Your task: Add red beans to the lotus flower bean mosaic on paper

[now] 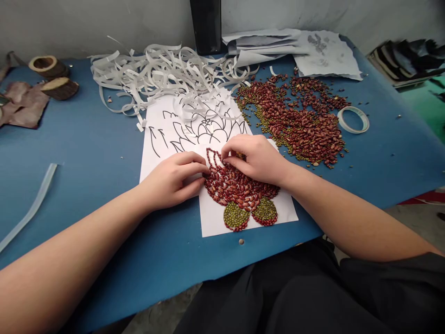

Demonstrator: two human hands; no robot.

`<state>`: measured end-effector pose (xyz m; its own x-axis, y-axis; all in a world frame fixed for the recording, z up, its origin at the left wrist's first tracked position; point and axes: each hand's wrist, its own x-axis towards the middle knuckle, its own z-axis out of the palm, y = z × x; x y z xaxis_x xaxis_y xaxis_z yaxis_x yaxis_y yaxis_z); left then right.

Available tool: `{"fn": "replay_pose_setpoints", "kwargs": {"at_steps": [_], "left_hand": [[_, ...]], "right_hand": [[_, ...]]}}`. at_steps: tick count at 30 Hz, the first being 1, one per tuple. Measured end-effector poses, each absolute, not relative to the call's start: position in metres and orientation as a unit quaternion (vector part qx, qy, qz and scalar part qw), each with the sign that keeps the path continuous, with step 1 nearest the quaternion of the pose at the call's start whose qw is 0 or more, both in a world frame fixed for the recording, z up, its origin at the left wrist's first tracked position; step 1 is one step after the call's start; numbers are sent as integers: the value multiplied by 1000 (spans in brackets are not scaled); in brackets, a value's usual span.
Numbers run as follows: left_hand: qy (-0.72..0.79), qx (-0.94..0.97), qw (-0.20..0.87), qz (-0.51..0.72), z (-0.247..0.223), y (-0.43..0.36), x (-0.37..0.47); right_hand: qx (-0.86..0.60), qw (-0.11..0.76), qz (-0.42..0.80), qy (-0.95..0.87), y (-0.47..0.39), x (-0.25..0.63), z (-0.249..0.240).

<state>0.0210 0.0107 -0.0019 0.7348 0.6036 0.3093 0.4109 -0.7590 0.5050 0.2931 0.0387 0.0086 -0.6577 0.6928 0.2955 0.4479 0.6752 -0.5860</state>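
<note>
A bean picture lies on a white sheet, built from dark red beans with two round patches of green beans at its lower end. My left hand rests at the picture's left edge, fingers loosely bent and thumb a little apart, the tips touching the outer red beans. Over the upper part, my right hand has thumb and forefinger pinched together beside thin bean-lined outlines; whatever is between the tips is too small to make out. Its other fingers curl above the beans and hide part of them.
Behind lies a sheet with a black flower drawing, partly under curled white paper strips. Mixed loose beans spread at right, near a tape roll. Folded papers lie behind; wood pieces stand far left.
</note>
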Motion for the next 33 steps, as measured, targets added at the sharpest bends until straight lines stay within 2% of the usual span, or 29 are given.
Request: {"fn": "replay_pose_setpoints", "kwargs": {"at_steps": [9, 18, 33], "left_hand": [[288, 903, 220, 231, -9, 11, 18], [284, 905, 219, 229, -3, 11, 20], [301, 902, 226, 212, -1, 11, 21]], "right_hand": [[-347, 261, 262, -862, 42, 300, 12], [-294, 230, 239, -897, 40, 292, 1], [-294, 239, 206, -902, 45, 290, -8]]}}
